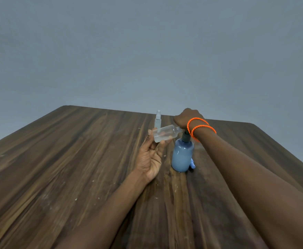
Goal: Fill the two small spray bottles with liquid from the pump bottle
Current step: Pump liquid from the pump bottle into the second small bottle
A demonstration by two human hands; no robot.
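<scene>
My left hand (pixel 151 155) holds a small clear bottle (pixel 165 134) tilted almost flat, its open neck pointing right towards the pump. A little liquid lies in its lower end. The blue pump bottle (pixel 182 155) stands upright on the wooden table (pixel 75 159). My right hand (pixel 184 118) sits on top of the dark pump head, which it mostly hides; orange bead bracelets circle that wrist. A second small clear spray bottle (pixel 158 120), with its sprayer on, stands upright behind the tilted one.
A small light-blue object (pixel 192 163) lies on the table right behind the pump bottle's base. The table's far edge runs just beyond the bottles, with a plain grey wall behind it.
</scene>
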